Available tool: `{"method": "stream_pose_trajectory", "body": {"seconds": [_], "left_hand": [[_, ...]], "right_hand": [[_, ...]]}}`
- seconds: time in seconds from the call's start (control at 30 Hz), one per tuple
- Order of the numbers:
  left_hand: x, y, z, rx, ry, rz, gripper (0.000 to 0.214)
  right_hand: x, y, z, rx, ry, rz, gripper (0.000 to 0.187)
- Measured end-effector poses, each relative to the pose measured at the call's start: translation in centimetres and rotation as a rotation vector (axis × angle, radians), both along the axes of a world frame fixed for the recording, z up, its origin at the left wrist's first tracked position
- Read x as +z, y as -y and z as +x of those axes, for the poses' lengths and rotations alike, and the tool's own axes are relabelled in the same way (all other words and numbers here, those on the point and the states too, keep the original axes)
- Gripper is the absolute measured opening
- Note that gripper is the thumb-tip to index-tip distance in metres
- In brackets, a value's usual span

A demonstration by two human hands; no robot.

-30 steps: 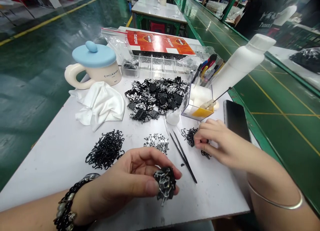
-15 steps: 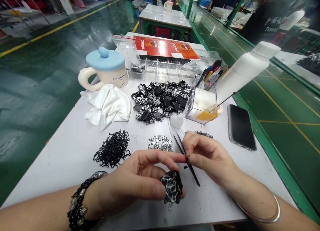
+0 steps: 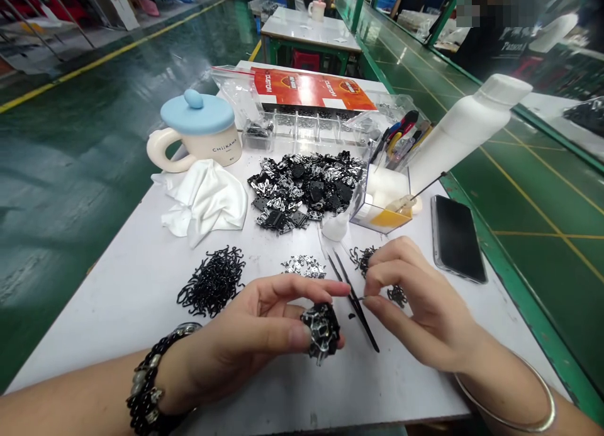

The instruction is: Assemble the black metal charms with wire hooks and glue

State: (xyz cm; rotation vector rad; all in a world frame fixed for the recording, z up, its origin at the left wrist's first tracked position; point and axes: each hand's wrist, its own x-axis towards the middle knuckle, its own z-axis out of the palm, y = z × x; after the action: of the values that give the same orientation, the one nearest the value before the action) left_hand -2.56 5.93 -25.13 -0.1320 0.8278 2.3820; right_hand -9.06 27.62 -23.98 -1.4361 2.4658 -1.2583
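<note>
My left hand point(image 3: 255, 335) grips a clump of small black and silver parts point(image 3: 322, 330) between thumb and fingers, just above the white table point(image 3: 117, 297). My right hand point(image 3: 410, 304) is pinched shut next to it, with a tiny thin piece between thumb and forefinger near the left fingertips. Black tweezers point(image 3: 353, 301) lie on the table between the two hands. A small heap of black hooks point(image 3: 363, 260) sits behind the right hand, a silver heap point(image 3: 304, 266) behind the left.
A bigger pile of black hooks point(image 3: 212, 282) lies at left, a large pile of black and silver parts point(image 3: 306, 187) mid-table. White cloth point(image 3: 205, 200), lidded mug point(image 3: 198, 131), compartment box point(image 3: 306, 124), clear tool holder point(image 3: 387, 190), white bottle point(image 3: 462, 124) and phone point(image 3: 455, 234) stand around. Another person is far right.
My right hand left the small hook heap, came to the left hand's fingertips, then drew slightly back right, still pinched. The left hand kept its clump, raised a little.
</note>
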Motion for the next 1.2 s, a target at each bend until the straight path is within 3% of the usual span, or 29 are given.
{"method": "stream_pose_trajectory", "body": {"seconds": [0.13,0.6,1.07,1.2], "left_hand": [[0.0,-0.3,-0.2,0.040,0.049,-0.060,0.025],[-0.8,-0.7,0.1,0.015,0.026,-0.089,0.023],[-0.8,-0.8,-0.2,0.014,0.064,-0.136,0.020],[-0.8,-0.9,-0.2,0.017,0.082,-0.148,0.016]], "right_hand": [[0.5,0.1,0.9,-0.042,-0.001,-0.084,0.019],[1.0,1.1,2.0,0.043,0.347,-0.021,0.010],[0.9,1.4,2.2,0.001,0.227,0.056,0.014],[0.7,1.4,2.2,-0.046,0.223,-0.001,0.015]]}}
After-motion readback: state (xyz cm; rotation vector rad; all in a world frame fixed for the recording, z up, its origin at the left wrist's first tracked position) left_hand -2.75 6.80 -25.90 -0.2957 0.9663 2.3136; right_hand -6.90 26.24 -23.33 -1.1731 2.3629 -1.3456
